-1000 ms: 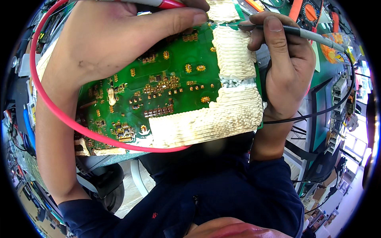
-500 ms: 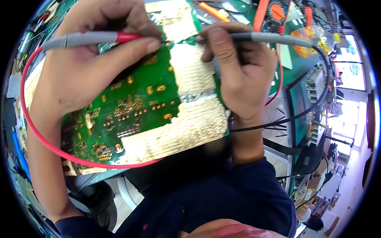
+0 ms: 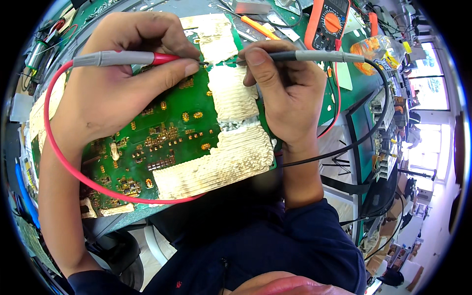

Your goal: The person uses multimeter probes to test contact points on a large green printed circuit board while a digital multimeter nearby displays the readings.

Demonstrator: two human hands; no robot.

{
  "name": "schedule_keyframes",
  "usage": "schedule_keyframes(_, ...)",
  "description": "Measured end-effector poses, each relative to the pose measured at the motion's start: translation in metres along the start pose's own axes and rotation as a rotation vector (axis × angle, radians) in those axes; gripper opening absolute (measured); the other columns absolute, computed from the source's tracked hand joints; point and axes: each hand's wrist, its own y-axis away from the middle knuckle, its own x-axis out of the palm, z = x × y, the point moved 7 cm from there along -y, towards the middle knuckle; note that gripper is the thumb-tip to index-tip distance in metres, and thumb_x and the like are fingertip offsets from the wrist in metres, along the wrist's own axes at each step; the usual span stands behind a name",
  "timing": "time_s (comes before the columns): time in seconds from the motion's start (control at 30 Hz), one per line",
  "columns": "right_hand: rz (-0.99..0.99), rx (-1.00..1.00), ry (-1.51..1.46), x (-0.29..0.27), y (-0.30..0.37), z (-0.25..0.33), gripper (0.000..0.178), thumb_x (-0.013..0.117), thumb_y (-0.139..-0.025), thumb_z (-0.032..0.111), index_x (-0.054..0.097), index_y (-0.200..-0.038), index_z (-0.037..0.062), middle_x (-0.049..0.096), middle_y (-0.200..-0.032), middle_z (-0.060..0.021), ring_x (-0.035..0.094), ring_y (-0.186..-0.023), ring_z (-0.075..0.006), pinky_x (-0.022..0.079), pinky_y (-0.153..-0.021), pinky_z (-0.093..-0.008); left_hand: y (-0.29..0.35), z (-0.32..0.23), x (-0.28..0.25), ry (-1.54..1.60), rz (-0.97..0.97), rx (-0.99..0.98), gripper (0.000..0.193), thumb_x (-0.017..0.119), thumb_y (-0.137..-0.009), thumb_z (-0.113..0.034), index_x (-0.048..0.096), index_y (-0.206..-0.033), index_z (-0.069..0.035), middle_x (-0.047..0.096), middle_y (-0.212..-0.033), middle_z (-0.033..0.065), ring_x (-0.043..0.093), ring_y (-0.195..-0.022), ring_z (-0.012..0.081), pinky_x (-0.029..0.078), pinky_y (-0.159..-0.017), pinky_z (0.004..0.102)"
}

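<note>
A large green circuit board [image 3: 179, 135] lies under both hands, with thick cream-coloured ridged coating [image 3: 221, 162] along its right and near edges. Between thumb and fingers my left hand [image 3: 132, 81] grips a red and grey multimeter probe [image 3: 118, 58], its tip pointing right. My right hand [image 3: 290, 88] is closed on a black and grey multimeter probe [image 3: 319, 55] that points left. Both tips come close together at a gap in the coating near the board's upper part. Whether they touch the metal there I cannot tell.
An orange multimeter [image 3: 328, 24] with a round dial stands at the far right. Beside it lies a clear bottle [image 3: 376, 54] with an orange label. An orange-handled tool [image 3: 259, 27] rests behind the board. Red and black leads loop around both forearms.
The view has shifted, so more of the multimeter and the table's far side shows. Both hands keep their grip on the probes, with tips at about the same spot on the board.
</note>
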Motion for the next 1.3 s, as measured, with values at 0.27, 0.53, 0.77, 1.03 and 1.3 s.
schedule_keyframes(0.27, -0.013, 0.025, 0.012, -0.0022, 0.0009, -0.0015, 0.021, 0.076, -0.093, 0.018, 0.072, -0.098, -0.0019, 0.067, -0.071, -0.0030, 0.060, -0.063, -0.0074, 0.045, -0.057, -0.0217, -0.0045, -0.0040, 0.0008, -0.003, 0.040, -0.024, 0.010, 0.073, -0.085, 0.002, 0.064, -0.082, 0.003, 0.066, -0.080, 0.0042, 0.068, -0.086, 0.0123, 0.052, -0.077, 0.0255)
schedule_keyframes(0.53, -0.022, 0.032, 0.026, -0.0004, 0.0001, 0.0009, 0.023, 0.079, -0.091, 0.018, 0.072, -0.097, -0.0032, 0.064, -0.068, -0.0004, 0.056, -0.061, -0.0049, 0.041, -0.054, -0.0199, -0.0020, -0.0059, -0.0008, -0.014, 0.010, -0.055, 0.009, 0.074, -0.087, -0.003, 0.067, -0.087, 0.003, 0.068, -0.081, 0.0034, 0.063, -0.080, 0.0090, 0.050, -0.076, 0.0238)
schedule_keyframes(0.77, -0.045, -0.001, 0.017, 0.0001, 0.0022, 0.0017, 0.025, 0.078, -0.092, 0.021, 0.072, -0.096, -0.0030, 0.062, -0.066, -0.0001, 0.054, -0.059, -0.0050, 0.040, -0.054, -0.0199, -0.0023, -0.0032, -0.0015, -0.021, 0.010, -0.018, 0.012, 0.076, -0.087, -0.007, 0.068, -0.088, 0.002, 0.068, -0.083, 0.0029, 0.063, -0.082, 0.0087, 0.050, -0.077, 0.0241)
schedule_keyframes(1.03, -0.033, 0.002, -0.003, -0.0010, 0.0005, -0.0012, 0.026, 0.077, -0.092, 0.022, 0.072, -0.096, -0.0029, 0.064, -0.068, -0.0012, 0.057, -0.060, -0.0061, 0.042, -0.054, -0.0203, -0.0034, -0.0036, -0.0012, -0.006, 0.028, -0.060, 0.012, 0.076, -0.087, -0.008, 0.069, -0.090, 0.002, 0.069, -0.082, 0.0023, 0.062, -0.081, 0.0080, 0.050, -0.077, 0.0239)
schedule_keyframes(1.3, -0.030, 0.014, 0.008, -0.0003, 0.0003, -0.0018, 0.024, 0.073, -0.095, 0.020, 0.071, -0.099, -0.0034, 0.066, -0.073, -0.0029, 0.059, -0.063, -0.0066, 0.044, -0.055, -0.0209, -0.0031, -0.0026, -0.0028, 0.014, 0.022, -0.048, 0.011, 0.075, -0.087, -0.007, 0.069, -0.088, 0.001, 0.068, -0.082, 0.0026, 0.062, -0.080, 0.0085, 0.050, -0.075, 0.0241)
